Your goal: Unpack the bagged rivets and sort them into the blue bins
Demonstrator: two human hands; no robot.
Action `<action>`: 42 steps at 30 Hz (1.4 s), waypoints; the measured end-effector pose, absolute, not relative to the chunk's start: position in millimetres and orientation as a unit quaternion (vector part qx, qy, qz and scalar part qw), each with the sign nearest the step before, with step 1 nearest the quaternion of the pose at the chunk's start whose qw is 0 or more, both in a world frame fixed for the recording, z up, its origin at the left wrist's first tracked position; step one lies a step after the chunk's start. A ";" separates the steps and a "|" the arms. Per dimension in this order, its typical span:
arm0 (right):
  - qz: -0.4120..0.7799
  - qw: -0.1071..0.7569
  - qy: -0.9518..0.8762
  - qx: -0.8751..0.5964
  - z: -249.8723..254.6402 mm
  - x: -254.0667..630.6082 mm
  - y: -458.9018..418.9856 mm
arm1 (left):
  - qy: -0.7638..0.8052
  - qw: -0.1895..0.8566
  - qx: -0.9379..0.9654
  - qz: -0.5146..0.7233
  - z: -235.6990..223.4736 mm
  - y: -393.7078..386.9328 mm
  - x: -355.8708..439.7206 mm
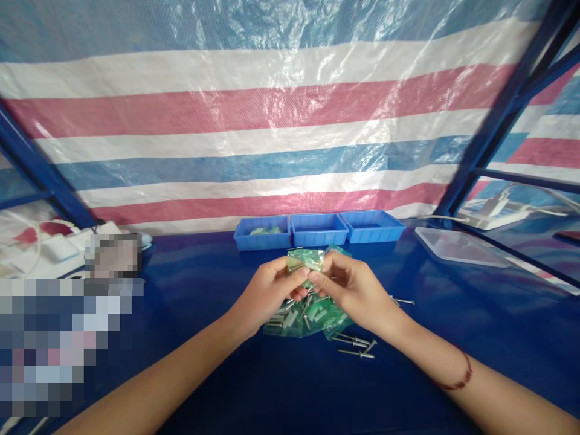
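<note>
Between my two hands is a small clear green plastic bag [306, 259], pinched by the thumbs and fingers. My left hand [272, 287] grips its left side and my right hand [347, 281] its right side, with the thumbs almost touching. What lies inside this bag is hard to make out. Below the hands, more green plastic bags [294, 323] lie on the blue table with pale plugs and metal pins on or in them. Several loose pop rivets [357, 353] are beside them, near my right wrist.
Three blue bins [319, 231] stand in a row at the back; the left one holds greenish bags. A clear plastic lid [460, 246] lies at the right, near a white power strip [493, 211]. Blue metal posts [489, 133] frame the table, with a striped sheet [272, 121] behind. A pixelated area covers the left.
</note>
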State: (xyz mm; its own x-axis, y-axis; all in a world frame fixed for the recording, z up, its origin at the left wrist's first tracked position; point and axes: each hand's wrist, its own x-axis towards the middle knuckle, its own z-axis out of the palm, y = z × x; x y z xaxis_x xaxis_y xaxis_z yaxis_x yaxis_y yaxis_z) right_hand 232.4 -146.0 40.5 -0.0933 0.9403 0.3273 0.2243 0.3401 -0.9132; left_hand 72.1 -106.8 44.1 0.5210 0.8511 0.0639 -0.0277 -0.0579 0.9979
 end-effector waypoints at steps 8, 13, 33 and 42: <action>0.388 0.537 -0.580 -0.473 46.0 237.5 -142.3 | 0.361 0.457 0.724 0.370 50.5 -58.3 58.3; 0.369 0.574 -0.555 -0.476 48.9 244.3 -137.8 | 0.482 0.178 0.745 0.426 58.3 9.4 41.6; 0.107 0.401 -0.712 -0.567 32.3 268.4 -117.9 | 0.438 0.242 0.780 0.376 18.1 -33.6 85.4; 0.244 0.499 -0.649 -0.520 38.5 249.6 -132.0 | 0.350 0.537 0.600 0.479 40.3 -78.5 85.7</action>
